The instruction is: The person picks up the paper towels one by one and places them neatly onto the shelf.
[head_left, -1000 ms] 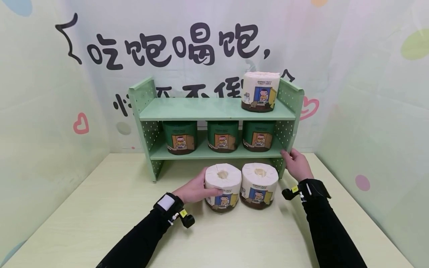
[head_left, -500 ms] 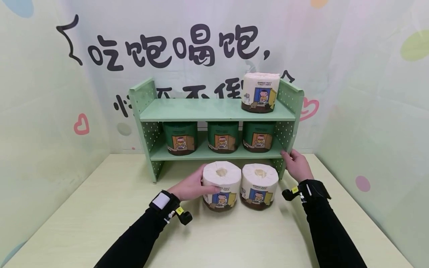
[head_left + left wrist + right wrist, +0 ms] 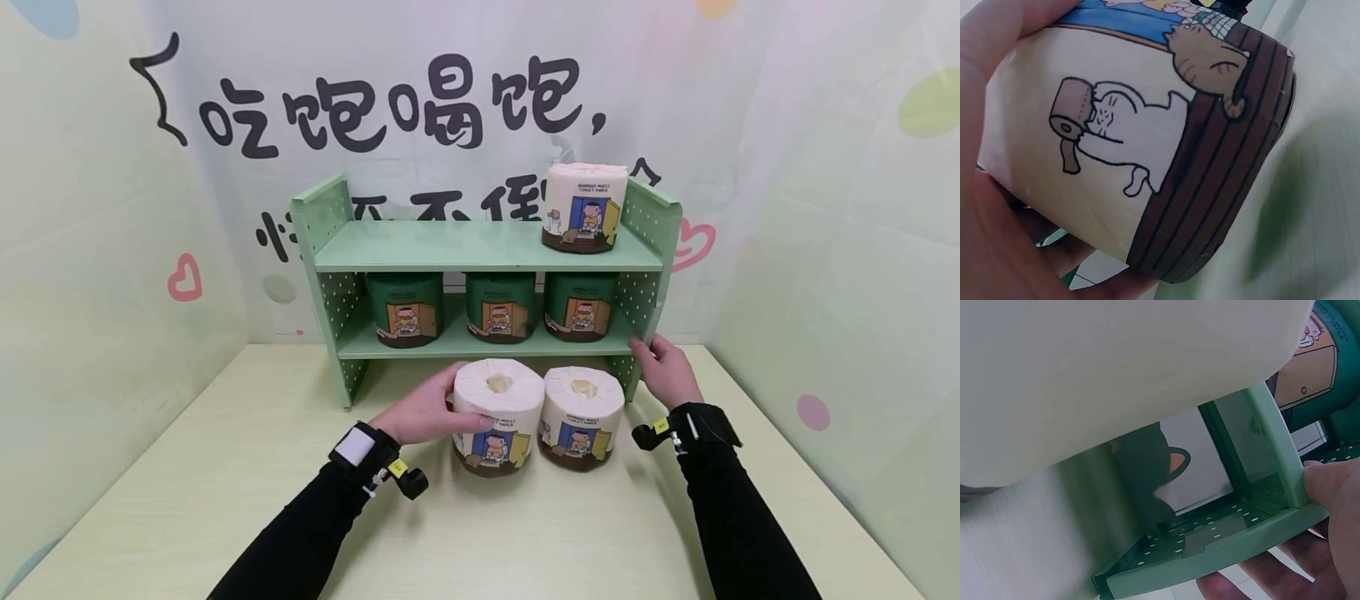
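Observation:
My left hand (image 3: 431,410) grips a white toilet paper roll (image 3: 498,417) from its left side, thumb across the printed front and fingers behind. In the left wrist view the wrapped roll (image 3: 1116,137) fills the palm, its brown base tilted over the tabletop. Close to its right stands a second white toilet paper roll (image 3: 582,419) on the table. My right hand (image 3: 667,371) holds the right side panel of the green shelf (image 3: 480,350) near the lower board. In the right wrist view, thumb and fingers wrap the panel edge (image 3: 1222,553).
Three green toilet paper rolls (image 3: 500,307) stand on the lower board. One white roll (image 3: 585,208) sits at the right end of the upper board (image 3: 427,243). Printed cloth walls (image 3: 825,250) close in the pale wooden table (image 3: 225,467) at the back and sides.
The left hand has drawn its roll slightly left and up toward the camera, clear of its first spot. The right hand keeps its hold on the shelf panel.

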Demonstrator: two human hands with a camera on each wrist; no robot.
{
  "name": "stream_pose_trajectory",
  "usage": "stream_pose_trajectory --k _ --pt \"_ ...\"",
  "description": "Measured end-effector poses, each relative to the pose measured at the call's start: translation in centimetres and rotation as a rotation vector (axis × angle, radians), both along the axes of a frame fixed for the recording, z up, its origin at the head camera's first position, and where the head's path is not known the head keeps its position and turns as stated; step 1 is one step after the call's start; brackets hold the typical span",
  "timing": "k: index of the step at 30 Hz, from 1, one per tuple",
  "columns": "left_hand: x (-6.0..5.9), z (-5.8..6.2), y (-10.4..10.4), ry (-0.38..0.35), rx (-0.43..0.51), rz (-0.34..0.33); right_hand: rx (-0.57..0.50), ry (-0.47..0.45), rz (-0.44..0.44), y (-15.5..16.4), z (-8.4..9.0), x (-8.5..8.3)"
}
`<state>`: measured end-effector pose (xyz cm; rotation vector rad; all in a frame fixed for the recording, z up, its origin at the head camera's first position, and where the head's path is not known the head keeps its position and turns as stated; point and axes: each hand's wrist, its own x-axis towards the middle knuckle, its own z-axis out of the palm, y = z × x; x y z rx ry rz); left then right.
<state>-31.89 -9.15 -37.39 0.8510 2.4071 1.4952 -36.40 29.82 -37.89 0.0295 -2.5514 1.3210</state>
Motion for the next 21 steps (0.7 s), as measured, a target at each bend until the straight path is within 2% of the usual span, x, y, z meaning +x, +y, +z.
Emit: stream_pose_trajectory --k 10,21 --pt "0.3 0.6 0.1 0.023 0.017 -0.003 -0.015 -0.003 0.007 0.0 0.0 0.0" --pt "0.5 1.2 0.2 0.035 0.020 0.009 0.015 0.015 0.000 0.1 -0.1 -0.1"
